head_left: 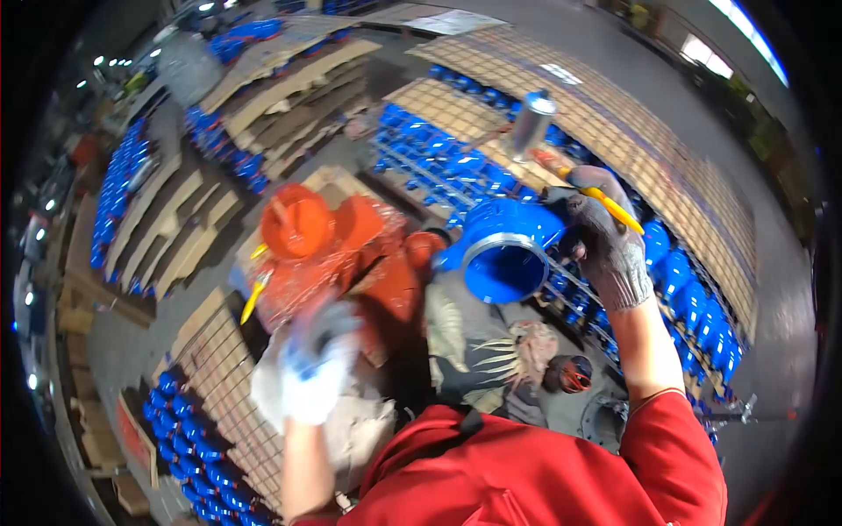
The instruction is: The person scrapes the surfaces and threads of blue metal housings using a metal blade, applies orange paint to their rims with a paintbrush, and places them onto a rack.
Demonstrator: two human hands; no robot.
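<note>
In the head view, your right hand (605,237), in a grey glove, is closed round the yellow handle of a brush (619,210); the brush slants across the back of your fingers, its red-stained end pointing toward a silver can (531,127); the same hand's fingers meet the right end of a blue fitting (504,272), though how firmly they grip it you cannot tell from here; the fitting sits in front of you, its round mouth turned up toward you, just beyond a stained cloth (491,351).

Your left hand (320,359), in a white glove with blue and dark patches, is blurred; how far it is open, and whether it has hold of anything, cannot be told; it is near the close edge of a red-smeared surface (307,280); on that surface stands an orange bucket (317,230) with a stick in it, and a yellow handle (250,302) shows at its left side.

To the right of the cloth stands a small dark pot (568,374) with red inside; past the fitting, rows of blue parts (430,140) lie beside gridded boards (596,105); more blue parts flank the stacked brown sheets (298,110) on your left; your sleeves and top (526,465) are red.
</note>
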